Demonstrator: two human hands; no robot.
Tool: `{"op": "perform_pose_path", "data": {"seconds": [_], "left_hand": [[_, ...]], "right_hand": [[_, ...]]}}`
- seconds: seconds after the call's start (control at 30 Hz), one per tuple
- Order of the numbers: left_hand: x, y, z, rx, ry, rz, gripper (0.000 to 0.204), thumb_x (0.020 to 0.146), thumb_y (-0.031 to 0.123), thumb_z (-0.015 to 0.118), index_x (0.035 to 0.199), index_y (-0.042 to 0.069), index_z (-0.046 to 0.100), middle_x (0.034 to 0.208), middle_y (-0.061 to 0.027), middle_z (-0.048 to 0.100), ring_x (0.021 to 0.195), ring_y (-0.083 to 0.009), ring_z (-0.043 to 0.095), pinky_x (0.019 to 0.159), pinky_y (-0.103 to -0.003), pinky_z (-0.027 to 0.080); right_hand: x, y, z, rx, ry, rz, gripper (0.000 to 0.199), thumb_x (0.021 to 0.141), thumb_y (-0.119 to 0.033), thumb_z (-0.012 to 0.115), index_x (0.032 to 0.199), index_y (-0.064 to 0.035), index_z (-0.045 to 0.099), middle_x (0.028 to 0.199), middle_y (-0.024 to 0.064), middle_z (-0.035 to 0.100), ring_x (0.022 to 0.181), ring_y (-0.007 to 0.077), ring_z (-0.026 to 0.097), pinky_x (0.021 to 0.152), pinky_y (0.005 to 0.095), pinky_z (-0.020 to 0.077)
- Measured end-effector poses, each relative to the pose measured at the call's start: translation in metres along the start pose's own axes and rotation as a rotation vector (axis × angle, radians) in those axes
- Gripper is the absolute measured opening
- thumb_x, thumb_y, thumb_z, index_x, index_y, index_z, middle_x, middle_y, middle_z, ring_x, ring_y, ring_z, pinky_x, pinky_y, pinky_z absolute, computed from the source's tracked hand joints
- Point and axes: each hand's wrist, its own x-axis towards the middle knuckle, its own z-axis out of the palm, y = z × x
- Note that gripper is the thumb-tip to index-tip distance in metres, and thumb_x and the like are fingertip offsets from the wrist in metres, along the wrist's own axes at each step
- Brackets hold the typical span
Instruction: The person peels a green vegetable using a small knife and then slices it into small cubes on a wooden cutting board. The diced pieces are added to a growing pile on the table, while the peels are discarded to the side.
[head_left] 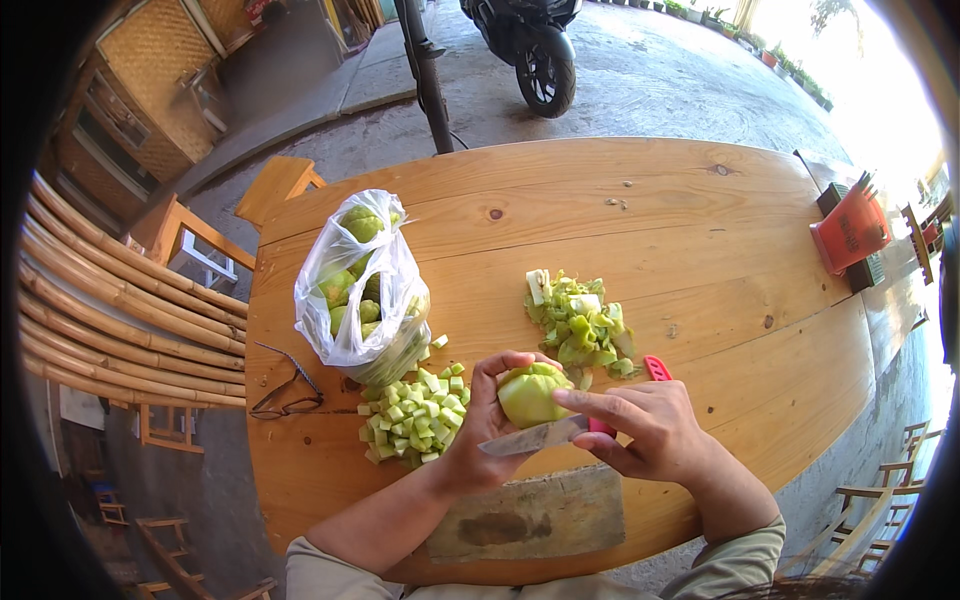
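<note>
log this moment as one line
left hand: holds green fruit | right hand: holds knife | on table: cubes, peelings, plastic bag

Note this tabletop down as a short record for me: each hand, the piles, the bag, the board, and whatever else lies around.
Left hand: holding a pale green vegetable
Right hand: gripping a knife, index finger against the vegetable
Left pile: cut green cubes
Far pile: peelings and trimmings
Bag: translucent plastic bag, open, whole green vegetables inside
Board: worn rectangular board, near edge
Also on table: eyeglasses, left; red container, far right
</note>
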Motion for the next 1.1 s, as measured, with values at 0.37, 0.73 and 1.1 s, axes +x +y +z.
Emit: {"op": "perform_pose_path", "data": {"seconds": [0.37,0.73,1.1], "left_hand": [[-0.002,0.002,0.002,0.072,-0.002,-0.038,0.079,0.079,-0.010,0.071,0.136,0.015,0.023,0.131,-0.0150,0.040,0.120,-0.0239,0.052,0.099,-0.036,0.050],[-0.005,0.005,0.015,0.096,-0.023,-0.089,0.073,0.080,-0.005,0.073,0.133,0.014,0.026,0.130,-0.0148,0.041,0.118,-0.0218,0.049,0.100,-0.036,0.047],[-0.001,0.009,0.009,0.135,-0.111,-0.003,0.072,0.080,-0.013,0.067,0.132,0.015,0.024,0.132,-0.0134,0.037,0.120,-0.0203,0.048,0.099,-0.035,0.047]], "right_hand": [[-0.002,0.002,0.006,-0.040,0.027,-0.010,0.057,0.080,-0.025,0.075,0.133,-0.0208,0.057,0.063,-0.0018,0.055,0.052,0.0146,0.057,0.044,0.0305,0.0416],[-0.003,0.002,0.007,-0.050,0.075,-0.041,0.042,0.078,-0.023,0.077,0.118,-0.0186,0.063,0.064,-0.0016,0.056,0.052,0.0150,0.057,0.044,0.0304,0.0417],[0.001,-0.007,-0.011,0.041,-0.031,0.097,0.040,0.079,-0.025,0.079,0.115,-0.0136,0.066,0.063,-0.0026,0.060,0.051,0.0150,0.058,0.046,0.0288,0.0419]]}}
